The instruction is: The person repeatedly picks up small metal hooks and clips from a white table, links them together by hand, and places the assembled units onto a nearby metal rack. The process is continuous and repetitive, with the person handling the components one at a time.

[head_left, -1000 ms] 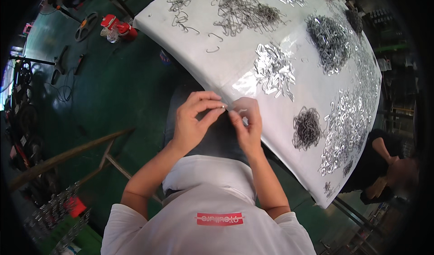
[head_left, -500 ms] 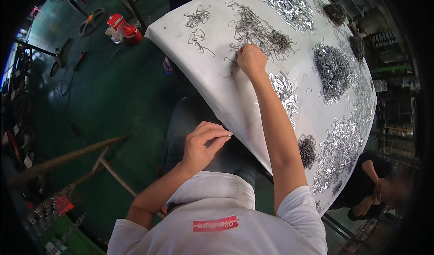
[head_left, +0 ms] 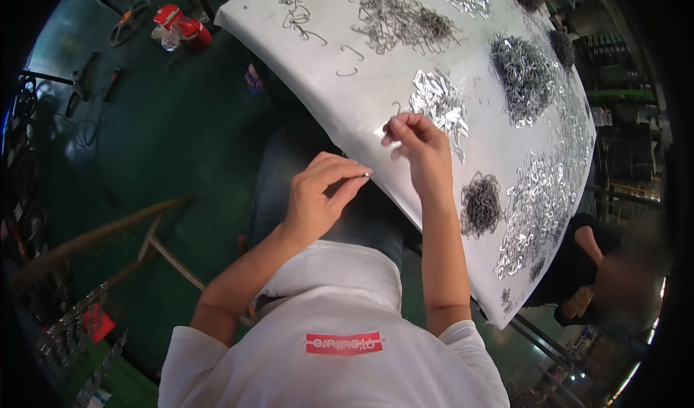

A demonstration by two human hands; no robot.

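My left hand (head_left: 316,195) is pinched shut in front of the table edge. The bright tip of a small metal piece (head_left: 367,175) shows between its thumb and forefinger; the rest is hidden. Over the table's near edge, my right hand (head_left: 421,148) has thumb and fingers closed on a thin wire hook (head_left: 395,108), its curved end sticking up. Just beyond that hand lies a pile of flat silver strips (head_left: 439,104). Farther off spreads a tangle of dark wire hooks (head_left: 390,21), with a smaller group (head_left: 298,19) to its left and two loose hooks (head_left: 349,61) nearer.
The white-covered table (head_left: 325,93) also carries a grey pile of links (head_left: 524,79), a dark round pile (head_left: 481,204) and scattered shiny links (head_left: 535,213). A person in dark clothes (head_left: 578,263) is at the right. A red container (head_left: 194,33) stands left of the table.
My right hand has come back from the hook tangle toward my left hand, bringing a wire hook. The left hand keeps its pinch. The whole view has shifted slightly.
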